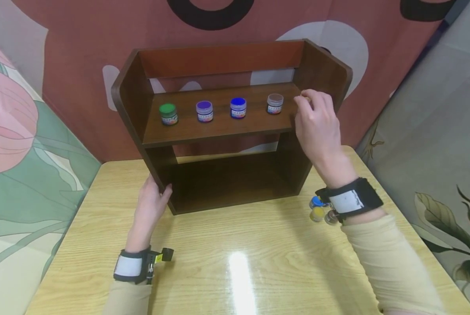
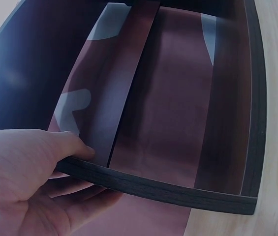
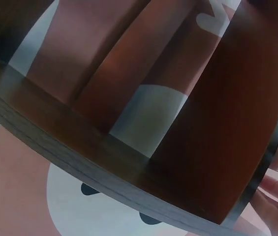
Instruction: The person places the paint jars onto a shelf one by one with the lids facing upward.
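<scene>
Plainly, side of brown shelf (image 1: pixel 219 130) pinched in left grip (image 1: pixel 150 203), paint jar (image 1: pixel 275 104) beside right grip (image 1: pixel 318 122), latter's hold unclear.

Desk (image 1: pixel 203 245): brown shelf unit (image 1: pixel 219 136), touching left fingers (image 1: pixel 166 193); three jars (image 1: pixel 317 214) clustered below right fingers (image 1: pixel 318 100). Upper board (image 1: pixel 221 126): four spaced jars (image 1: pixel 238 109), left of right fingers.

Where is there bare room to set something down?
The shelf's lower compartment, beneath the upper board; and the tabletop in front, between the left hand and three clustered jars. Crowded: the board's right end, with the right hand beside the shelf's rightmost jar.
</scene>
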Tool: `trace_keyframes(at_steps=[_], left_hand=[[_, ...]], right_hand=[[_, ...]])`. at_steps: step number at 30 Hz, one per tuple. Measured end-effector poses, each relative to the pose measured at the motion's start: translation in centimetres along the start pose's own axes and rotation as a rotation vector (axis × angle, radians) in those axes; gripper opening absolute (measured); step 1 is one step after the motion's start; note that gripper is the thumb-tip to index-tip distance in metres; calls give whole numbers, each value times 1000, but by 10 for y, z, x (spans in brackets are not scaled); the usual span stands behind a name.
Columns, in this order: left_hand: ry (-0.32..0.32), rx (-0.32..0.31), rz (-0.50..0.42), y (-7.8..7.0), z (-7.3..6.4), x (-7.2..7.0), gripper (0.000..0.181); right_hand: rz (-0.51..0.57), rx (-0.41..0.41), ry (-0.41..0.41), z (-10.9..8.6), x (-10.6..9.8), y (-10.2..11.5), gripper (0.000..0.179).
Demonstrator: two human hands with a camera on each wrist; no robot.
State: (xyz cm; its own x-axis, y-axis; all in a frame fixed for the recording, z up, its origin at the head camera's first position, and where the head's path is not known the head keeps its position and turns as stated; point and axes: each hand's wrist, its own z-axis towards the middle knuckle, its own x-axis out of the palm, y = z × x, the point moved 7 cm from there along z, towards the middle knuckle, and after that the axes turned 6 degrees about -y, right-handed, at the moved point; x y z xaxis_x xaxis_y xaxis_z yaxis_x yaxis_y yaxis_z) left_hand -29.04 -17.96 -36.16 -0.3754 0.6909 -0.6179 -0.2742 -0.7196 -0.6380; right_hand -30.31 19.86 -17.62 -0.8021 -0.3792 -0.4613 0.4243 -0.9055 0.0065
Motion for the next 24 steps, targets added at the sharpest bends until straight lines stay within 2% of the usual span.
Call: trace_keyframes(at_steps=[7, 14, 24], left_hand=[[-1, -10, -10, 0, -1, 0, 40], [6, -4, -3, 0, 1, 0, 39], [10, -15, -5, -1, 0, 0, 39]], right_hand=[[54, -47, -79, -16, -6, 7, 19], [162, -30, -179, -38, -10, 8, 18], [256, 4, -302, -75, -18, 9, 17]])
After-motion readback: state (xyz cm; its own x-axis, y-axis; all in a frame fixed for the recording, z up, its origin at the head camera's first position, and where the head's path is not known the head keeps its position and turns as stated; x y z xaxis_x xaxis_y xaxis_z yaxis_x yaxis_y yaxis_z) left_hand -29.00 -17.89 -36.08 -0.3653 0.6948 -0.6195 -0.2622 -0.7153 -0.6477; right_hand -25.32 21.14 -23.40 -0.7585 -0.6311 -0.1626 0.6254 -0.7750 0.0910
